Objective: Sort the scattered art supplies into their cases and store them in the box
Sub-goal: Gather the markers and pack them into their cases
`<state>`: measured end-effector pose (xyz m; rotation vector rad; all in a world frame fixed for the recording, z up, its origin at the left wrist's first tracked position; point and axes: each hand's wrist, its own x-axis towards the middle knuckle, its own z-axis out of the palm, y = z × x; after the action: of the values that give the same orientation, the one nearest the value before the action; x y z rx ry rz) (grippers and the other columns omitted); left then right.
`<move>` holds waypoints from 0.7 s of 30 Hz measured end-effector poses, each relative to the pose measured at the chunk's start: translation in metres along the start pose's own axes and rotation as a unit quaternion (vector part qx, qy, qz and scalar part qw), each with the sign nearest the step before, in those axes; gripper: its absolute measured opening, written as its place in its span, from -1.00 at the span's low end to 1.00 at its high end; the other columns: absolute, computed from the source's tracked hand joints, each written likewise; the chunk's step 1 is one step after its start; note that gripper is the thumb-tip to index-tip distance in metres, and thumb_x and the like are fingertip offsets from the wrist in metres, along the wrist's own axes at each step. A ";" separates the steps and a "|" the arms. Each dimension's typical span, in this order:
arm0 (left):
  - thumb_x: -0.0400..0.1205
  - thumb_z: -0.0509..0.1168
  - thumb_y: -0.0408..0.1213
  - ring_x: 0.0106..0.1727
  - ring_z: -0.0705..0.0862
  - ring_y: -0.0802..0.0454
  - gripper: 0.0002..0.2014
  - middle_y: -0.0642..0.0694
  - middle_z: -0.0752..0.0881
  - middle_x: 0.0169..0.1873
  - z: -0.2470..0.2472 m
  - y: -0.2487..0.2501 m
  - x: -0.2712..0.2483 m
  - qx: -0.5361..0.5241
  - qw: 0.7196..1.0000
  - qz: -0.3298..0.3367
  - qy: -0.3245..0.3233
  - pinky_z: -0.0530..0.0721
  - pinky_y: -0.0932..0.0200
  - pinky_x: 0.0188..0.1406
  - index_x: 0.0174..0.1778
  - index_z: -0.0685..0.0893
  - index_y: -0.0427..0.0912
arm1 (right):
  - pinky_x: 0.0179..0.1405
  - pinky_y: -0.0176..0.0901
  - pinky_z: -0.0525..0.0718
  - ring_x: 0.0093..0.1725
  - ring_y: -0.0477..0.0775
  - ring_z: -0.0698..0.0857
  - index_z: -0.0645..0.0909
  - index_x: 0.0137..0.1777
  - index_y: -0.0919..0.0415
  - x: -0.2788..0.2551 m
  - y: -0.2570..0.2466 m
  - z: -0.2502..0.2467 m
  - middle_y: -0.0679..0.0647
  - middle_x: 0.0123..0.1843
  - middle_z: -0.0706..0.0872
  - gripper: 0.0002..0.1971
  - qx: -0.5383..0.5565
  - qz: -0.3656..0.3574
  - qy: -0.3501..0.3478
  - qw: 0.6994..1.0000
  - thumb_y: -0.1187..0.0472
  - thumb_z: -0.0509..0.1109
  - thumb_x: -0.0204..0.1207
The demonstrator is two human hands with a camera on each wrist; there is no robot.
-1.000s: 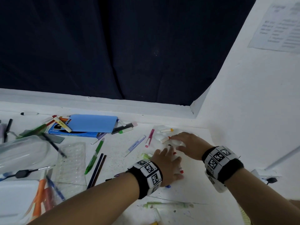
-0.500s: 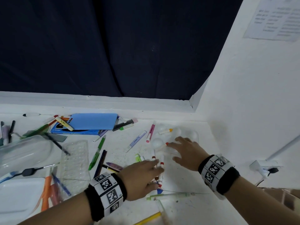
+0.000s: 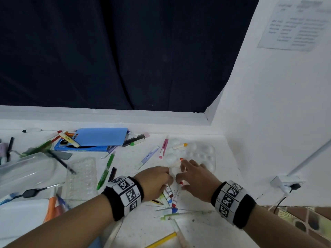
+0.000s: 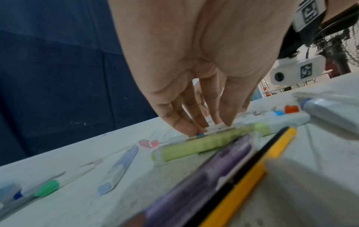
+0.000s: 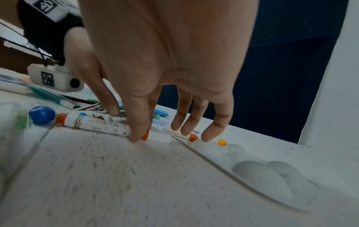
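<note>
Several white markers (image 3: 170,194) with coloured caps lie bunched on the white table (image 3: 197,230) between my hands. My left hand (image 3: 155,179) pinches the bunch from above, its fingertips (image 4: 194,127) and thumb meeting on the barrels (image 4: 252,119). My right hand (image 3: 194,176) is spread flat. Its thumb presses the orange cap end of one marker (image 5: 97,122), and its straight fingers (image 5: 194,122) touch another orange-tipped marker (image 3: 177,161). A green highlighter (image 4: 204,142) lies beside the bunch.
A white paint palette (image 3: 204,154) lies just beyond my right hand, near the wall. A blue case (image 3: 100,138) lies at the back, with a clear lidded case (image 3: 25,169) and a clear tray (image 3: 82,178) to the left. Pens and pencils lie scattered around.
My left hand has drawn the markers back toward me and bunched them. My right hand has come off the palette and closed in against the markers' ends.
</note>
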<state>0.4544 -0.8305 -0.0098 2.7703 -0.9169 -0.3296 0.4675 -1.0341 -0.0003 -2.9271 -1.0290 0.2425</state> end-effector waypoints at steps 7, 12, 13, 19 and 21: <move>0.71 0.25 -0.12 0.33 0.44 -0.01 -0.82 0.02 0.58 0.23 -0.014 -0.009 0.012 0.060 0.995 -0.014 -0.073 0.38 -0.08 0.31 0.20 0.66 0.07 | 0.18 0.05 0.50 0.16 0.05 0.58 0.53 0.12 -0.02 -0.020 0.000 -0.002 -0.07 0.10 0.64 -0.91 -0.010 0.058 0.029 0.998 0.16 0.30 0.67; 0.77 0.16 -0.07 0.25 0.42 0.05 -0.92 0.16 0.53 0.01 -0.017 -0.008 0.010 0.047 0.998 -0.033 -0.030 0.24 -0.07 0.24 -0.01 0.48 0.07 | -0.02 -0.12 0.67 -0.09 -0.03 0.71 0.60 -0.03 -0.03 -0.045 -0.006 -0.003 -0.09 -0.03 0.73 -0.99 0.117 0.111 0.071 0.984 0.10 0.38 0.61; 0.79 0.12 -0.07 0.15 0.44 0.06 -0.89 0.18 0.51 -0.07 -0.018 -0.008 0.007 0.035 0.999 -0.033 -0.004 0.25 -0.04 0.20 -0.05 0.42 0.10 | -0.10 -0.11 0.72 -0.16 -0.06 0.72 0.63 -0.09 -0.02 -0.050 -0.009 -0.005 -0.09 -0.10 0.75 -0.97 0.155 0.120 0.096 0.976 0.10 0.43 0.56; 0.78 0.13 -0.04 -0.19 0.57 0.12 -0.94 0.16 0.58 -0.21 -0.037 0.005 -0.037 -0.166 0.965 -0.025 0.202 0.56 0.16 -0.09 0.11 0.43 0.11 | -0.25 -0.36 0.62 -0.24 -0.08 0.69 0.71 -0.21 0.03 -0.066 -0.047 -0.028 -0.10 -0.30 0.68 -0.90 0.308 0.102 0.256 0.911 0.22 0.56 0.47; 0.79 0.14 -0.16 -0.29 0.56 0.18 -0.81 0.13 0.59 -0.19 -0.043 0.013 -0.066 -0.219 0.936 -0.027 0.274 0.54 0.33 -0.27 0.32 0.43 0.11 | -0.27 -0.29 0.63 -0.20 -0.09 0.70 0.67 -0.19 0.03 -0.068 -0.068 -0.034 -0.08 -0.21 0.68 -0.88 0.359 0.090 0.276 0.887 0.20 0.48 0.57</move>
<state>0.4073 -0.7959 0.0445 2.2811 -0.5433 0.2088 0.3787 -1.0224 0.0482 -2.1922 -0.4411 -0.1749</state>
